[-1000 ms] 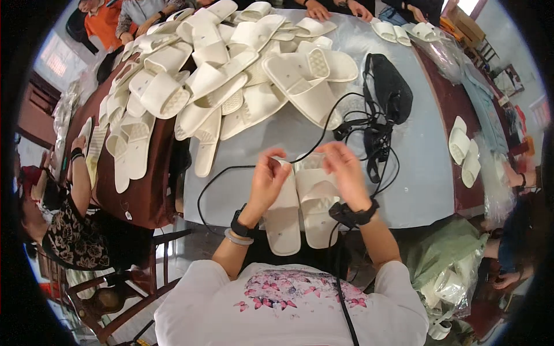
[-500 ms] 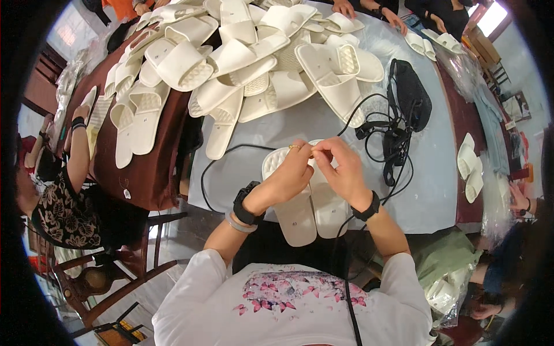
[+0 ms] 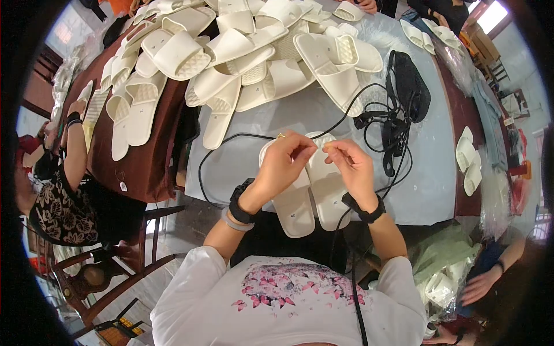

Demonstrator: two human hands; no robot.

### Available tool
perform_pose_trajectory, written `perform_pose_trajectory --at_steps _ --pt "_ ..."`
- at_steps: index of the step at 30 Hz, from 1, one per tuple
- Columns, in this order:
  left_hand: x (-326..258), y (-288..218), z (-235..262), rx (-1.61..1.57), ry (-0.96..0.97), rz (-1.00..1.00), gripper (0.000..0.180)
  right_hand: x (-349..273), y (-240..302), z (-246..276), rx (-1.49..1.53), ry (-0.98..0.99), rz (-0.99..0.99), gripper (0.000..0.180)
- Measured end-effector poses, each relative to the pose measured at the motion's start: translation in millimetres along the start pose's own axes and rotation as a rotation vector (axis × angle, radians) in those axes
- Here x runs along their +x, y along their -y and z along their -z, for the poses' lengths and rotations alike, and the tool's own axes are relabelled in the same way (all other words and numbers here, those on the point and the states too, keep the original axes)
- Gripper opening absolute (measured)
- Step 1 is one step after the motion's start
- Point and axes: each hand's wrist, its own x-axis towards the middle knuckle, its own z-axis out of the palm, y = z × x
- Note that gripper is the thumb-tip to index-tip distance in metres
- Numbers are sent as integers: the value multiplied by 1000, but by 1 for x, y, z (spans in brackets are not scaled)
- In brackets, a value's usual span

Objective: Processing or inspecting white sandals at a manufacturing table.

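A pair of cream slippers lies side by side at the near edge of the grey-covered table, a left slipper (image 3: 293, 212) and a right slipper (image 3: 330, 193), heels toward me. Over their toe ends my left hand (image 3: 281, 167) is closed, thumb and fingertips pinched together. My right hand (image 3: 353, 170) faces it across a small gap, its thumb and index finger also pinched. Whatever the fingertips hold, if anything, is too small to make out. Both hands partly cover the slippers' upper parts.
A heap of cream slippers (image 3: 231, 43) fills the table's far side. To the right sit a black pouch (image 3: 411, 81) with tangled straps and another slipper pair (image 3: 468, 161). A black cable (image 3: 353, 288) runs down past me. Co-workers and a wooden chair (image 3: 153, 262) surround the table.
My fingertips, together before, have drawn slightly apart. The view has shifted a little. At right, a co-worker's arm has come forward beside the bagged slippers.
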Motion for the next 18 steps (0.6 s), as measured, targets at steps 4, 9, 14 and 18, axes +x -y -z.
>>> perform_pose_trajectory --at_steps 4,9,14,18 --pt "-1 -5 -3 1 22 -21 8 -1 -1 1 -34 21 38 12" --pt "-2 -5 -2 14 22 -18 8 -2 4 1 -56 21 37 11" --pt "-3 -2 -4 7 20 -5 7 -1 5 2 -137 37 59 9" --pt "-1 0 -3 85 -20 -17 5 3 13 -3 -453 96 233 8"
